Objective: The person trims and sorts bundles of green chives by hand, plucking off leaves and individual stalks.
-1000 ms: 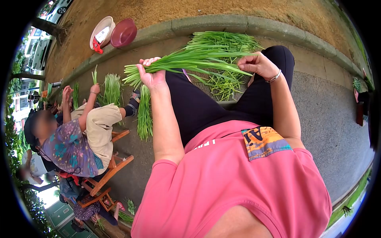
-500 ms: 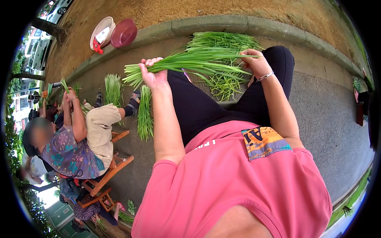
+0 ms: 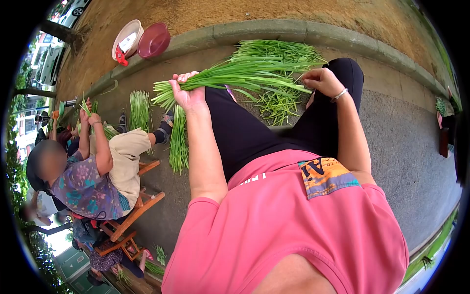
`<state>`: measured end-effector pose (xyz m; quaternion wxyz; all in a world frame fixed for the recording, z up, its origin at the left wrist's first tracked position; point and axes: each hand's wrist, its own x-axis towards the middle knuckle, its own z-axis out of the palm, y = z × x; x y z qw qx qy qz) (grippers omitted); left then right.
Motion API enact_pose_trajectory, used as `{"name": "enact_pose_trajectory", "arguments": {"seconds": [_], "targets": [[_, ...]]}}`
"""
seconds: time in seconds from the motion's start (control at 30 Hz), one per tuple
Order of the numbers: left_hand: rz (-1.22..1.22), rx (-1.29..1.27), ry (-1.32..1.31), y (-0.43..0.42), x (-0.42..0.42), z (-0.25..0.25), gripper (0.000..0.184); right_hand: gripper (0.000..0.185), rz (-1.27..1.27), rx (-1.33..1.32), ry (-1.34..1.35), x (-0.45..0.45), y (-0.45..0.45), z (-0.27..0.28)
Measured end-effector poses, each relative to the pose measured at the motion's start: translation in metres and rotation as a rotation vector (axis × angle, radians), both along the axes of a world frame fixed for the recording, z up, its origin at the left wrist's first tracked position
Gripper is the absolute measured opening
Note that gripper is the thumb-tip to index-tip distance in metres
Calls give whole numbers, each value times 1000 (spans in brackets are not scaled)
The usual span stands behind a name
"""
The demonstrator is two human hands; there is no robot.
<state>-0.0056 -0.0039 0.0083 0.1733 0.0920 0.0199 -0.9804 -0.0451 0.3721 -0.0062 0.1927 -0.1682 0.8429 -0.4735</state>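
My left hand [image 3: 190, 93] is wrapped round the pale stem ends of a bunch of garlic chives [image 3: 240, 76]. The long green leaves stretch to the right above my knees. By the leaf tips, my right hand [image 3: 324, 82] has its fingers curled in a pinch; whatever they hold, if anything, is too small to make out. Beyond the bunch, a heap of loose garlic chives [image 3: 279, 50] lies on the ground between my legs and the kerb. Shorter cut or broken pieces of leaf [image 3: 279, 107] are scattered between my knees.
A pale basin [image 3: 128, 36] with a red-handled item and a dark red basin [image 3: 154, 40] stand by the kerb [image 3: 254, 30]. Chive bundles [image 3: 179, 142] lie at left. A seated person [image 3: 88, 186] on a wooden stool [image 3: 137, 213] handles chives there.
My right hand has moved slightly down and right, away from the leaf tips it was touching. My left hand stays put with the bunch. The person at left has shifted their hands.
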Motion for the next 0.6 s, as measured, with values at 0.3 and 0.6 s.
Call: {"name": "enact_pose_trajectory", "arguments": {"seconds": [0.3,0.6], "targets": [[-13,9,3,0,-3,0,34,23,186,-412,-321,7,4,54],[10,-20,-25,1,-2,0,33,25,218,-378,-431,16,-13,72]]}}
